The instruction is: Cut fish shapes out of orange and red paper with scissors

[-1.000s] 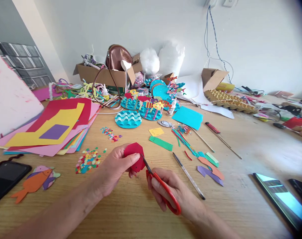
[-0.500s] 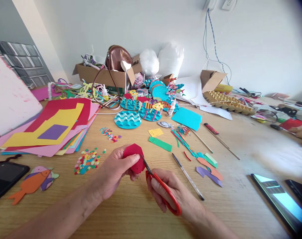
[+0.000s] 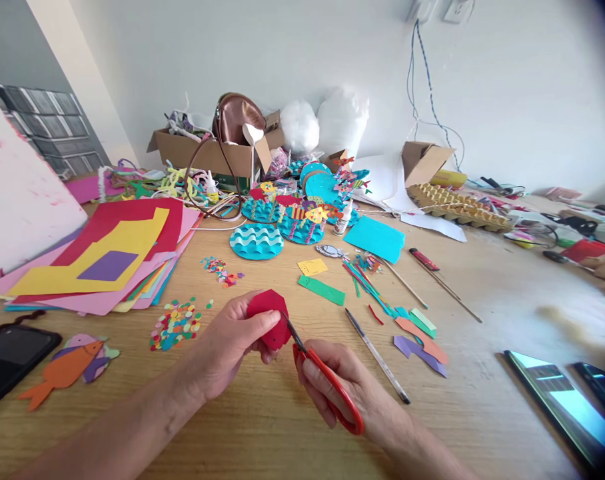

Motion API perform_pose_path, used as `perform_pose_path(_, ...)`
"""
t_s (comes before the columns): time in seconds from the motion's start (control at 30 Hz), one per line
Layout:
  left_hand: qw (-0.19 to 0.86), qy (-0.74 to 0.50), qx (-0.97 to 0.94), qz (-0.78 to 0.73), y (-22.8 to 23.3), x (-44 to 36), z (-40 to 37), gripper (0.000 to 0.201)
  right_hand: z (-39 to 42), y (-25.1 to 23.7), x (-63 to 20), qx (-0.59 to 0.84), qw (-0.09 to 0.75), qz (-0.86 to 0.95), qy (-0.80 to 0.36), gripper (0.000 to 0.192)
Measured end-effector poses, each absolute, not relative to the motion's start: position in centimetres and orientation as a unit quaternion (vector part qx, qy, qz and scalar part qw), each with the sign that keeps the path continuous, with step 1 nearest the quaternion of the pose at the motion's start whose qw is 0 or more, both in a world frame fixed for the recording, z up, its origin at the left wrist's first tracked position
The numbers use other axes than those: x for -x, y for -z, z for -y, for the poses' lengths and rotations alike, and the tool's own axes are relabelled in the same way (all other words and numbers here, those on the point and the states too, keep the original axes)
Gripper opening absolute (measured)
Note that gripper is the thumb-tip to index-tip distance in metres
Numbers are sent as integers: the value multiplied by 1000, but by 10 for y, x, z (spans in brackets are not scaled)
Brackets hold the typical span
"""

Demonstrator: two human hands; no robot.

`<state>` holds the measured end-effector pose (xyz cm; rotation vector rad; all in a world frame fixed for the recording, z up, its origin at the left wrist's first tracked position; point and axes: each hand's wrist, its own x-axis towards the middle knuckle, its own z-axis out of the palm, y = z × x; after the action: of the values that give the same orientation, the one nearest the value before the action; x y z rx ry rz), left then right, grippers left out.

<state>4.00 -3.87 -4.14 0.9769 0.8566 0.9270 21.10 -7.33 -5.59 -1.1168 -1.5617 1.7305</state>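
Note:
Pinched in my left hand [image 3: 240, 333] is a piece of red paper [image 3: 267, 308], the thumb lying across its front. A small dark dot shows low on the paper. My right hand [image 3: 335, 373] grips red-handled scissors [image 3: 350, 407] by the loops. Their dark blades meet the paper's right edge, just beside my left thumb. Left of my left hand lies a pile of coloured paper dots [image 3: 177, 323]. Farther left are several paper fish, an orange fish [image 3: 65, 368] on top. A clear pen [image 3: 377, 357] rests on the table to the right of my right hand.
A stack of coloured paper [image 3: 97, 247] spreads at the left. Behind my hands stand blue wave-decorated discs [image 3: 256, 241] and a glue bottle [image 3: 342, 219]. Paper scraps [image 3: 420, 353], a cutter [image 3: 424, 259] and a phone [image 3: 557, 400] lie to the right. A cardboard box [image 3: 197, 152] sits by the wall.
The view has shifted very slightly. Both hands, the red paper and the scissors keep nearly the same positions.

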Motion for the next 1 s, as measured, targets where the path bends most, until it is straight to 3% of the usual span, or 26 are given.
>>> perform_pose_path(1.0,687,-376,-511,-354,49,-30,33,19,73,57,-213,431,260,598,-624,47)
